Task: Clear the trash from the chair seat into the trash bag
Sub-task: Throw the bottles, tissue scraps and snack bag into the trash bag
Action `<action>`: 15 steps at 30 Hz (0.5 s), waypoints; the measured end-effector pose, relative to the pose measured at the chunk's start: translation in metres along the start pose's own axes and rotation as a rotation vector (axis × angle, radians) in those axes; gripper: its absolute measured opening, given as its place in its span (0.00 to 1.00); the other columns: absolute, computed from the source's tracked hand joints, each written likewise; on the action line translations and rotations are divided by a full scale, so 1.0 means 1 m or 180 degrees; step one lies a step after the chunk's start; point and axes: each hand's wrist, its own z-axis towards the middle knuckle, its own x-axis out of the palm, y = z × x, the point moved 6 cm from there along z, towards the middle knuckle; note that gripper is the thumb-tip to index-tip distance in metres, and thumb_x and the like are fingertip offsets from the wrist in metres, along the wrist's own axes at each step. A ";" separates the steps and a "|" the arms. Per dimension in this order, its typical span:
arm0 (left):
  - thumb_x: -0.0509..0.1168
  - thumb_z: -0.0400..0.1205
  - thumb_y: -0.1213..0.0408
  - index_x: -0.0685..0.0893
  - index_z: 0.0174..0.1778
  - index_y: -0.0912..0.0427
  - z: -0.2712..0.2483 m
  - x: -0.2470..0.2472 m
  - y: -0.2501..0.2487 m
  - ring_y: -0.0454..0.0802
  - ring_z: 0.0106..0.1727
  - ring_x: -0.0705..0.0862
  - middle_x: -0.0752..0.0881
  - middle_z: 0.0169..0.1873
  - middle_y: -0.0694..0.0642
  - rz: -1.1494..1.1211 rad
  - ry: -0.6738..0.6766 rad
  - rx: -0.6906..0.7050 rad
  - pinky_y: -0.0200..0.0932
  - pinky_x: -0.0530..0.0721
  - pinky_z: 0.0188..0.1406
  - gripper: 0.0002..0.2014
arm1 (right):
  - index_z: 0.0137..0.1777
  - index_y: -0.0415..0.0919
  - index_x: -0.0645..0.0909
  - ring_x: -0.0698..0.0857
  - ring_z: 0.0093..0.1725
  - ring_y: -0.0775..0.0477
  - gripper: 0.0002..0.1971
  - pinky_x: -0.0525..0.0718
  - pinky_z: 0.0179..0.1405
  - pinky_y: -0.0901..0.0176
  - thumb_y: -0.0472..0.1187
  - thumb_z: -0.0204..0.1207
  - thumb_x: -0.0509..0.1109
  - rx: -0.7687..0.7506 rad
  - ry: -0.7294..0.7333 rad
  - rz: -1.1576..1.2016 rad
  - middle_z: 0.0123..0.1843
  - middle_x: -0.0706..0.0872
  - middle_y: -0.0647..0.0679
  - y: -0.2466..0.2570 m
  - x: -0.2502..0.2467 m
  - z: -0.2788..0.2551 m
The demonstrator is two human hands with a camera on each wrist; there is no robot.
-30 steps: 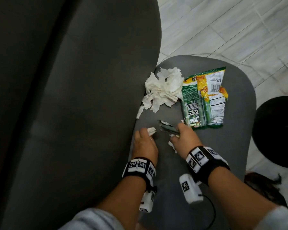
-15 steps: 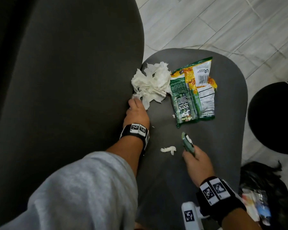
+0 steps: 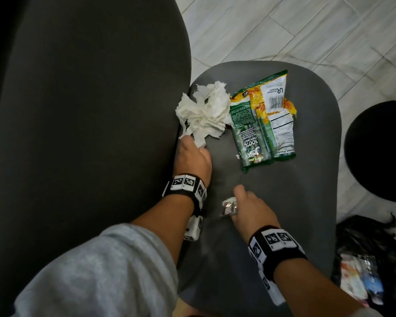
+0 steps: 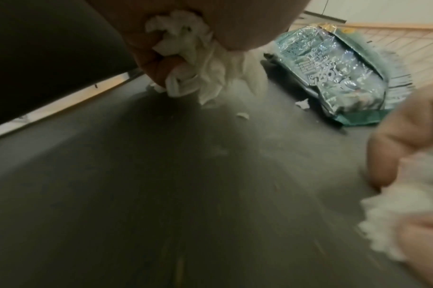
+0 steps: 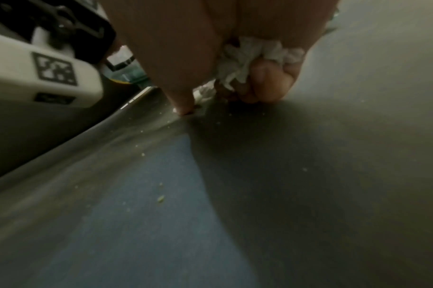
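Left hand [image 3: 192, 156] grips the crumpled tissue [image 3: 206, 110] at the chair seat [image 3: 306, 191] back-left edge; right hand [image 3: 249, 211] clutches a tissue scrap [image 3: 229, 205]; gather both fully before lifting toward the trash bag [image 3: 375, 259]

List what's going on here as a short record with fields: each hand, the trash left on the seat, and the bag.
left hand: grips the tissue wad at its near edge
right hand: holds small scraps of tissue and wrapper, low over the seat
still on seat: snack packet, lying flat beside the wad; tiny white bits near it
trash bag: black, on the floor right of the seat, some trash inside
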 end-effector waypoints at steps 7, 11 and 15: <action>0.64 0.83 0.49 0.44 0.86 0.43 0.043 0.000 -0.031 0.68 0.57 0.85 0.76 0.69 0.68 0.0396 0.0477 0.0366 0.60 0.86 0.55 0.41 | 0.60 0.44 0.68 0.84 0.55 0.36 0.10 0.79 0.48 0.47 0.36 0.80 0.59 -0.0060 0.0172 0.0329 0.59 0.83 0.42 0.008 0.000 -0.013; 0.57 0.85 0.62 0.66 0.75 0.62 0.053 -0.002 -0.035 0.71 0.63 0.82 0.78 0.68 0.69 0.0570 0.0635 0.0317 0.58 0.81 0.58 0.22 | 0.53 0.49 0.68 0.83 0.50 0.42 0.13 0.80 0.50 0.52 0.33 0.73 0.62 0.0083 0.0240 0.1024 0.52 0.81 0.49 -0.006 -0.001 -0.054; 0.54 0.85 0.63 0.72 0.69 0.62 0.039 -0.007 -0.019 0.67 0.58 0.83 0.81 0.62 0.67 0.0305 0.0609 0.0156 0.51 0.78 0.51 0.17 | 0.43 0.51 0.68 0.81 0.38 0.51 0.08 0.83 0.42 0.51 0.39 0.77 0.64 0.0085 0.0022 0.1722 0.39 0.81 0.53 -0.022 0.007 -0.086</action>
